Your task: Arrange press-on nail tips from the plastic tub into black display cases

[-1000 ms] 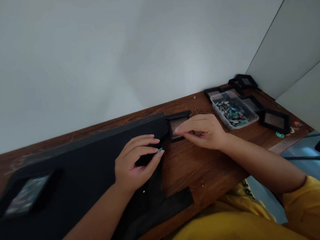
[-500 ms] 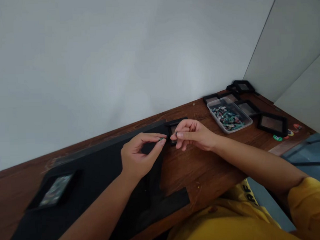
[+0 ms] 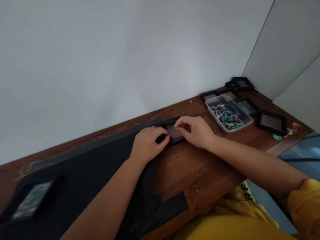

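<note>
Both hands are over a small black frame (image 3: pixel 176 134) that lies at the right end of a black mat (image 3: pixel 98 167). My left hand (image 3: pixel 152 140) is at the frame's left side, thumb and forefinger pinched; what is between them is too small to make out. My right hand (image 3: pixel 193 130) pinches a tiny greenish piece (image 3: pixel 174 129) over the inner panel of the frame. To the right stands a clear plastic box (image 3: pixel 229 114) of small green, white and pinkish pieces.
More black frames (image 3: pixel 272 123) lie around the box, some at the back right corner. Small coloured items (image 3: pixel 276 137) sit near the right edge. A frame filled with pieces (image 3: pixel 31 201) rests at left on the mat. A pale wall rises behind the table.
Both hands have come down onto the black frame from above it, my left hand moving right. The view has shifted slightly, so the filled frame appears further left.
</note>
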`<state>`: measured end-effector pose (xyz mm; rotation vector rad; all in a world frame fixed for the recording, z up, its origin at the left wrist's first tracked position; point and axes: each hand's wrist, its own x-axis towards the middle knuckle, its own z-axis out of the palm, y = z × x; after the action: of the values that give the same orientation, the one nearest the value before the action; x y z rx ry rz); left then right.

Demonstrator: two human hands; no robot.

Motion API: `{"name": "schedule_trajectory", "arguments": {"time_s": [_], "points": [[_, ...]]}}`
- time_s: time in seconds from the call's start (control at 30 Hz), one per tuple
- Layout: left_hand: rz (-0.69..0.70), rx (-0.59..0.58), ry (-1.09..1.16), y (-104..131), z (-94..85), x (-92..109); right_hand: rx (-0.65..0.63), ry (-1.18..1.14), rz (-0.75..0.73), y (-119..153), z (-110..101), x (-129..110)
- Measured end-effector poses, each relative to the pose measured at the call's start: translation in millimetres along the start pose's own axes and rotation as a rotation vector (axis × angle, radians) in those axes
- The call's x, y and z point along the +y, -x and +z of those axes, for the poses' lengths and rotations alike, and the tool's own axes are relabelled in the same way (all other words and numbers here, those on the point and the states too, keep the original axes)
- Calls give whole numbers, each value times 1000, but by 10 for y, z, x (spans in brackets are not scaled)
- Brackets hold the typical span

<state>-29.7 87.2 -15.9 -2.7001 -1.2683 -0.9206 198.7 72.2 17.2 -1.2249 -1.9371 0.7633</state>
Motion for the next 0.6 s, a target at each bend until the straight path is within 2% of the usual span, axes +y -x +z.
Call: {"name": "schedule_trajectory", "arguments": {"time_s": [0.13,0.4,0.6], "points": [[29,-24,41,33,44,-20,-99,230,51,-42,-46,27],[-28,-33,106,25,120,-51,-180,411,42,-111,-50,84],[-12,-18,143,23,148,-66,-231,477,7,-118,-81,107]]}}
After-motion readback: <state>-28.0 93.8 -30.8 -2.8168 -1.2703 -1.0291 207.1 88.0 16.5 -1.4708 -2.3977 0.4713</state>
